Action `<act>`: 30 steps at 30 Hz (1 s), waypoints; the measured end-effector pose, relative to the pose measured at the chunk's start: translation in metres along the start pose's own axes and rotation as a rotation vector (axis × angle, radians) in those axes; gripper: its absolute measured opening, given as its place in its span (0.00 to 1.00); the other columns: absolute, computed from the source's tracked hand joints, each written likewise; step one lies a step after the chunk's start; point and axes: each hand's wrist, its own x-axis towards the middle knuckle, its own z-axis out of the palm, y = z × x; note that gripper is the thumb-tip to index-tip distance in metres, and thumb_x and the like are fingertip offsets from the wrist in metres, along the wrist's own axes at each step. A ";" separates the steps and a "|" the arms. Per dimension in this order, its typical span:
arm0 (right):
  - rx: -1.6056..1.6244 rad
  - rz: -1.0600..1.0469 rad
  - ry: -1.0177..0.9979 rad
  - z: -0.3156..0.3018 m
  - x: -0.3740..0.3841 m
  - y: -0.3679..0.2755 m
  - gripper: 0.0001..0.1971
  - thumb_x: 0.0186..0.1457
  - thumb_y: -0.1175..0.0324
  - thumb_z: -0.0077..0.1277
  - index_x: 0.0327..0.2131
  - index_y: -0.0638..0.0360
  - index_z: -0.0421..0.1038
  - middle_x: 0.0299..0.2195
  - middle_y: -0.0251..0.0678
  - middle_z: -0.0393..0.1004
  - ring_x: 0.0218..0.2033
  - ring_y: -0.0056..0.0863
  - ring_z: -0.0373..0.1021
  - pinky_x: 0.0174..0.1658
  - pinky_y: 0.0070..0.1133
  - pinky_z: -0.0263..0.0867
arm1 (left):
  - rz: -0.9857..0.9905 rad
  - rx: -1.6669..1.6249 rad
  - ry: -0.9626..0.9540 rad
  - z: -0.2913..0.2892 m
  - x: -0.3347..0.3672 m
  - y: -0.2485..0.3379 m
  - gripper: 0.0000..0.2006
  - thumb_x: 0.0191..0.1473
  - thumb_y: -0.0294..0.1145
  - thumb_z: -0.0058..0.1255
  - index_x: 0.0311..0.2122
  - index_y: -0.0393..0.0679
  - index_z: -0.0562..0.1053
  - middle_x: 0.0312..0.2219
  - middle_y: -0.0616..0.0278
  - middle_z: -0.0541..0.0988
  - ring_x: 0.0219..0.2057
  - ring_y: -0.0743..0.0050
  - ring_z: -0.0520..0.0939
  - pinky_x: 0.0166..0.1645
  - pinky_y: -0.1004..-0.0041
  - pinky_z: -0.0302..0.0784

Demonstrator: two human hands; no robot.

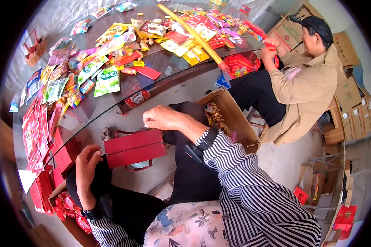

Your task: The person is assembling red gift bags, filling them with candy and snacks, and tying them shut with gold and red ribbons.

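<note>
A dark red box (132, 154) with a seam along its top and strap handles lies over my lap. My left hand (88, 164) is beside its left end, fingers loosely bent and apart, holding nothing that I can see. Above the box's far right corner is my right hand (167, 118). Its fingers are curled together, and whatever they may hold is hidden. An open cardboard carton (228, 109) with peanuts and wrapped pieces in it stands to the right of my knee.
A glass table (140, 84) ahead bears snack packets (107, 80), red bags (35, 136) and a yellow pole (193, 35). At the right a seated person (303, 82) holds something red. A carton of red packets (72, 210) stands at lower left.
</note>
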 end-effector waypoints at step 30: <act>0.081 -0.059 -0.112 0.007 0.008 0.010 0.09 0.54 0.63 0.52 0.33 0.57 0.74 0.28 0.41 0.77 0.31 0.36 0.74 0.35 0.30 0.68 | 0.010 0.003 0.064 -0.020 -0.014 -0.025 0.09 0.57 0.28 0.52 0.39 0.34 0.74 0.25 0.63 0.77 0.28 0.81 0.79 0.33 0.78 0.72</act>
